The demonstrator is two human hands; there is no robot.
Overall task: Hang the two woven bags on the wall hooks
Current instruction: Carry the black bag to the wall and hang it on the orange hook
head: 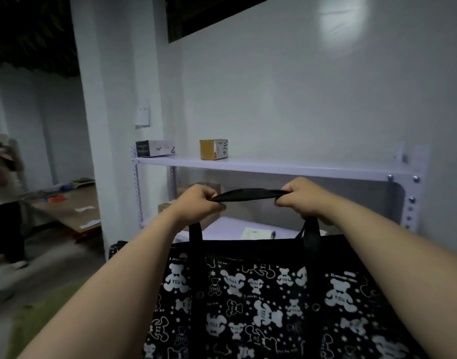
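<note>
Both hands hold one bag up in front of a white shelf. The left hand and the right hand are closed in fists around the black handle, one at each end, and the strap is stretched almost flat between them. The fingers are curled tight on the strap, so no gap shows.

The bag hangs below the hands and fills the lower middle of the view. It is black, with a band of plain black along the top edge. Under this band the face is covered with white and silver teddy bears — many carry the word "YOU" on the belly — and with small stars and short lines of text between them. Two black straps run down from the hands onto the front of the bag. Two small round snaps sit on the face, one left and one right. The surface looks a little glossy.

Behind the bag, the top board of the shelf carries a white and black box at the left end and a yellow box near it. On the lower board there are brown cartons, partly hidden by the left hand, and a paper with a pen. The wall behind is plain white. On it, just above the right end of the shelf, a small white fitting shows — it is too blurred to tell what it is.
</note>
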